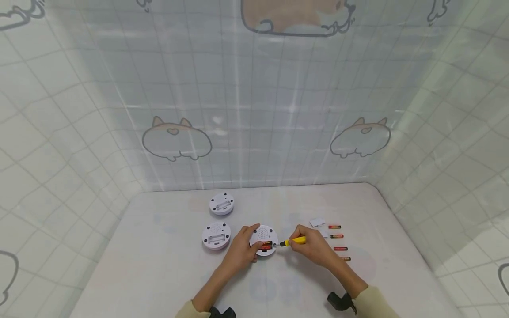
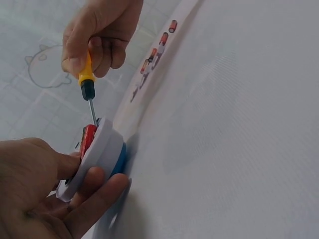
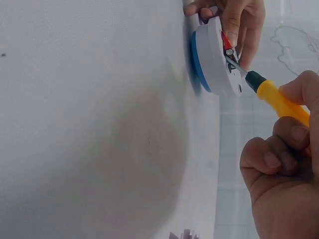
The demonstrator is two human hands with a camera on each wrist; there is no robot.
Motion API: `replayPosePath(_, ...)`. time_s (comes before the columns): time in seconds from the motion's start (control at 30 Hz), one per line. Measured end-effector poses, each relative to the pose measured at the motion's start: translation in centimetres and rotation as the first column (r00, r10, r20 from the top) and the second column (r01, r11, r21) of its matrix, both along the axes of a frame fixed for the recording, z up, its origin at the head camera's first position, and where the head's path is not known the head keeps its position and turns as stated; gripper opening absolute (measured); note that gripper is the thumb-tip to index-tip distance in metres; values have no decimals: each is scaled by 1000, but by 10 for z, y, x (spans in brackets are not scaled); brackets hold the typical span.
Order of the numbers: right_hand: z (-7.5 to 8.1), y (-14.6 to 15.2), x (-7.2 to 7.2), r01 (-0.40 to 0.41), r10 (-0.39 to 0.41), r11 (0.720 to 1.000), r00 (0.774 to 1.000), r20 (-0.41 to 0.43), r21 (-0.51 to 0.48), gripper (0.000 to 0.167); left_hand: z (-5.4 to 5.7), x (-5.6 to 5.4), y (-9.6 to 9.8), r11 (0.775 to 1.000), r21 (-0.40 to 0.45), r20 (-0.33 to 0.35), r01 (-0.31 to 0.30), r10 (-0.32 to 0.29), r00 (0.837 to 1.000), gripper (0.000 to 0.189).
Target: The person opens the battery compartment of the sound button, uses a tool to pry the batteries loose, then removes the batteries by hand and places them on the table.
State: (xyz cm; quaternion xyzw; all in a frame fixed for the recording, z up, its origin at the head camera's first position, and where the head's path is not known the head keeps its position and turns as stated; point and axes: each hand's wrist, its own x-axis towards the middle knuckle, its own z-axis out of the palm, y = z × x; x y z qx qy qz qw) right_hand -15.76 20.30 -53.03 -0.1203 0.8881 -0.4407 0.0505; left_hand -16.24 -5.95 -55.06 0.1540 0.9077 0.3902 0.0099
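My left hand [image 1: 241, 246] grips a round white device [image 1: 262, 232] by its edge, its underside with speaker holes facing up. In the left wrist view the device's base [image 2: 119, 160] shows blue, close over the table. Red batteries [image 1: 265, 247] lie in its open compartment, and the left thumb presses on them. From the right, my right hand [image 1: 313, 245] holds a screwdriver [image 1: 299, 240] with a yellow and black handle. The metal shaft [image 3: 236, 65] reaches into the compartment, its tip beside a battery's end.
Two more round white devices, one near [image 1: 216, 230] and one farther back [image 1: 221, 205], sit at left with their battery slots exposed. To the right, several loose batteries [image 1: 340, 248] lie in a column beside small white pieces [image 1: 317, 222]. A tiled wall [image 1: 262, 145] rises behind the table.
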Motion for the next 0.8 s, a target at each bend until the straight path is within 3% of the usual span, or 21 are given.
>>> replayPosePath(0.1, 2, 0, 1, -6, 6, 1000, 1000, 8, -31, 9, 1, 0, 1, 1000, -27, -14, -7, 6, 1000, 55)
replayPosePath(0.37, 7, -1, 4, -32, 34, 996, 999, 20, -83, 8, 4, 0, 1, 999, 35, 106, -11, 8, 994, 54)
replayPosePath(0.8, 8, 0, 2, -18, 20, 995, 1000, 14, -93, 7, 5, 1, 3, 1000, 30, 93, -7, 4, 996, 54)
